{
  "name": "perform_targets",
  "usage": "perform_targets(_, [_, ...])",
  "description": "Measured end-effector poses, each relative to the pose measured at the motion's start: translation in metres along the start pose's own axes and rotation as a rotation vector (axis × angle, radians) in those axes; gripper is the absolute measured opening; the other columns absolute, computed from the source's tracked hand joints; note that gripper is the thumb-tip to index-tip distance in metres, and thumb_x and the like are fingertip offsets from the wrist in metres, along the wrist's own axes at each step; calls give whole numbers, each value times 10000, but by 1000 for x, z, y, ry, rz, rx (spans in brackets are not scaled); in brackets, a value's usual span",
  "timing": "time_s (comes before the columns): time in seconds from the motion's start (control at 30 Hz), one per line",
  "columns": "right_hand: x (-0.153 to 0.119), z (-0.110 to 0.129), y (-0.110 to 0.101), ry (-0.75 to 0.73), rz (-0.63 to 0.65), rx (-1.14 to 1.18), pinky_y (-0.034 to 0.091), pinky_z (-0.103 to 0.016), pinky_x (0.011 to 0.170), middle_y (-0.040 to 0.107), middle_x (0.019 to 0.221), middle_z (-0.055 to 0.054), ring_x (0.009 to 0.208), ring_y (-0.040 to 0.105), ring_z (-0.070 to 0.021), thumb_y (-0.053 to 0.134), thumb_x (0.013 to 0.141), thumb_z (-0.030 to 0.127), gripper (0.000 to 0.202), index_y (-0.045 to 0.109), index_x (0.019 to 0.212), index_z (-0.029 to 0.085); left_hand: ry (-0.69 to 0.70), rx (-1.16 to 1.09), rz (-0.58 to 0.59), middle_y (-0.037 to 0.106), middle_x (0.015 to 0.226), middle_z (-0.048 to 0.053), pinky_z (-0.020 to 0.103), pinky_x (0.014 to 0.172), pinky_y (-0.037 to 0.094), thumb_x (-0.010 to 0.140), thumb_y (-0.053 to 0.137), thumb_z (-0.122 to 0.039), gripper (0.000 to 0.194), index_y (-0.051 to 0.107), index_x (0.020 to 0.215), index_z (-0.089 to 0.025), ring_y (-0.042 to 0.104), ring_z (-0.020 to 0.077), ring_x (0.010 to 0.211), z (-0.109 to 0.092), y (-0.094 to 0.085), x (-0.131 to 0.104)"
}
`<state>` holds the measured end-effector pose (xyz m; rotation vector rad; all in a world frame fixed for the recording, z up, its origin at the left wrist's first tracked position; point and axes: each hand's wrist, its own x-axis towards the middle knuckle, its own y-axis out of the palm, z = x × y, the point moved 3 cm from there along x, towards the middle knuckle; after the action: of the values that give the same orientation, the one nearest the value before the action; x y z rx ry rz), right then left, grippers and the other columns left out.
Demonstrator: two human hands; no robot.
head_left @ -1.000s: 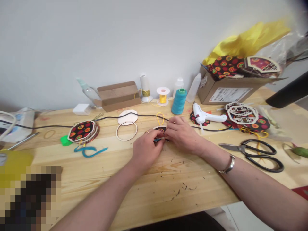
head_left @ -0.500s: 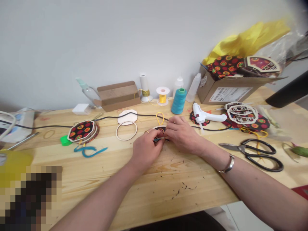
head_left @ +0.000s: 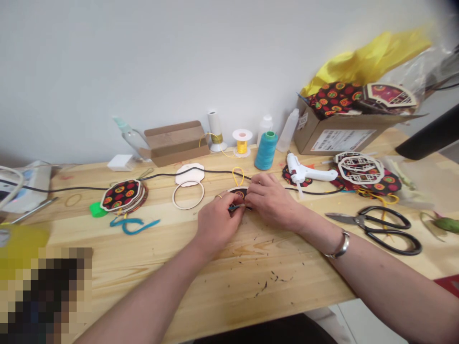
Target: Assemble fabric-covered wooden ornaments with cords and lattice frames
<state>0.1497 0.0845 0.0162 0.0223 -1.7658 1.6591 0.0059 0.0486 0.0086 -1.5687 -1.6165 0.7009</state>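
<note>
Between my two hands is a small wood-rimmed ornament with dark patterned fabric (head_left: 237, 192), mostly covered by my fingers. A yellow cord loop (head_left: 238, 177) sticks up from its top. My left hand (head_left: 219, 217) pinches its lower left edge, where a bit of teal shows by the thumb. On the other side my right hand (head_left: 269, 203) is closed with its fingertips at the ornament's lower right edge. Left of my hands lie a thin wooden ring (head_left: 188, 207) and a pale scalloped piece (head_left: 190, 173).
A white glue gun (head_left: 311, 173) and black-handled scissors (head_left: 380, 227) lie to the right. Behind stand a teal thread cone (head_left: 266, 151) and a yellow cord spool (head_left: 242, 145). Stacked fabric pieces (head_left: 124, 195) sit left, with a black cable (head_left: 165, 176) across the table.
Both hands keep almost the same place and grip on the ornament, with only a slight shift of the fingers.
</note>
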Motion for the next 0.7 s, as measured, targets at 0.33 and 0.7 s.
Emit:
perform_targets(0.33, [0,0,0,-3,-2,10,309,-375,741,630,768,-47,904,412,-229,502,883,127,170,635,794,183,3,2,4,715,902,-27,296,695,446,800,590,-270,101,644,885,-262,643,188,828,1,0,0])
perform_targets(0.7, [-1,-2,2,31,14,-19,317,-369,745,602,745,-68,888,407,-230,515,873,134,180,624,732,161,-6,3,7,717,922,-29,300,714,441,791,599,-265,104,646,884,-261,640,186,820,1,1,1])
